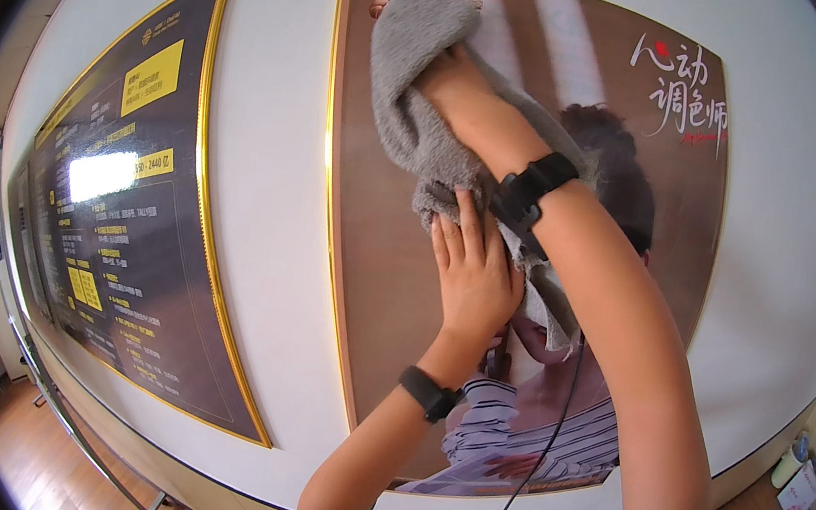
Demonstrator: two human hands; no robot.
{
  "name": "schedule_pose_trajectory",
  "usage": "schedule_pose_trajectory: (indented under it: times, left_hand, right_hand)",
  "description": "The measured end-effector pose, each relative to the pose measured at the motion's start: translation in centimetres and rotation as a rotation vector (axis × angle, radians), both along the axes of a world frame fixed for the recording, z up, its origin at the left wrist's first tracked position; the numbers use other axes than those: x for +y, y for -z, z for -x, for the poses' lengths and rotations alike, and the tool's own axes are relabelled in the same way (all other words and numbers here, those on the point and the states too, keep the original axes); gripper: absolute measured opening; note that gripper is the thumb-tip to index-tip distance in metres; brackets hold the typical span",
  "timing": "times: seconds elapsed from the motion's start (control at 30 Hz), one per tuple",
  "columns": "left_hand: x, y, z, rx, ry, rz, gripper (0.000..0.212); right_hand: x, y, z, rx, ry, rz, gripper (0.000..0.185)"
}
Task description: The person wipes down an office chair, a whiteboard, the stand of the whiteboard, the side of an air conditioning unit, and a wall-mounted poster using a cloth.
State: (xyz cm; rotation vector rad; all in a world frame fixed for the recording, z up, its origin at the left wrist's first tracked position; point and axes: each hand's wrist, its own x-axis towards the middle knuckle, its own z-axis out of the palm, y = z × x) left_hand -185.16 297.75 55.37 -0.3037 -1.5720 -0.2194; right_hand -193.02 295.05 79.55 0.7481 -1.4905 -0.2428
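A grey cloth (431,54) lies bunched against the upper left of a gold-framed poster (389,291) on the wall. My right hand (448,71) reaches up under a fold of the cloth, which hides most of its fingers. Lower down, my left hand (477,278) rests with fingers spread, its fingertips at the lower part of the cloth. One end of the cloth hangs over the printed figure on the poster. Each wrist wears a black strap, and a thin black cable hangs below the cloth.
Another gold-framed board (132,223) with writing hangs on the left. A metal rail (68,420) stands in front of it near the wooden floor. At the lower right, a pale container (785,468) and a printed box or bag (800,492) stand by the wall.
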Motion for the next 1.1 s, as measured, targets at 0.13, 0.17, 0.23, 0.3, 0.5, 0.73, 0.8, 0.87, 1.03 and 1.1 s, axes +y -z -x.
schedule_pose_trajectory:
  times: [0.13, 0.17, 0.23, 0.3, 0.5, 0.73, 0.8, 0.87, 1.03, 1.1]
  left_hand:
    - [-4.2, 1.1, -0.4, -0.032, -0.083, -0.005, 0.064]
    - [-4.5, 1.3, -0.7, -0.042, -0.113, -0.013, 0.065]
    - [-6.0, 2.1, -0.6, -0.042, -0.13, -0.026, 0.066]
    - [-7.1, 2.3, -0.7, -0.051, -0.19, -0.063, 0.068]
    - [-11.1, 1.6, -2.8, -0.085, -0.275, -0.051, 0.07]
    - [-10.0, 1.5, -2.3, -0.062, -0.3, -0.105, 0.06]
    - [-7.7, 1.1, -1.8, -0.059, -0.288, -0.092, 0.056]
    - [-5.1, 0.7, -1.2, -0.038, -0.275, -0.044, 0.059]
    - [2.6, -1.3, -0.3, 0.037, -0.214, 0.037, 0.055]
    - [5.5, -2.2, -0.3, 0.003, -0.091, 0.078, 0.053]
  right_hand:
    - [-1.7, 4.9, -7.4, -0.204, 0.177, -0.177, 0.058]
    - [-1.8, 5.2, -7.9, -0.198, 0.184, -0.17, 0.058]
    - [-3.1, 5.9, -9.0, -0.086, 0.233, -0.15, 0.058]
    - [-3.5, 5.7, -9.5, -0.152, 0.222, -0.159, 0.058]
    - [-4.8, 3.8, -8.8, -0.203, -0.082, -0.02, 0.047]
    - [-2.2, 3.6, -6.8, -0.031, -0.209, 0.187, 0.048]
    - [0.6, 3.0, -6.1, -0.052, -0.215, 0.206, 0.048]
    - [3.8, 2.7, -5.2, -0.045, -0.25, 0.225, 0.047]
    - [12.9, 1.9, -4.9, -0.115, -0.026, 0.285, 0.044]
    - [17.6, 1.4, -5.1, -0.148, 0.075, 0.337, 0.044]
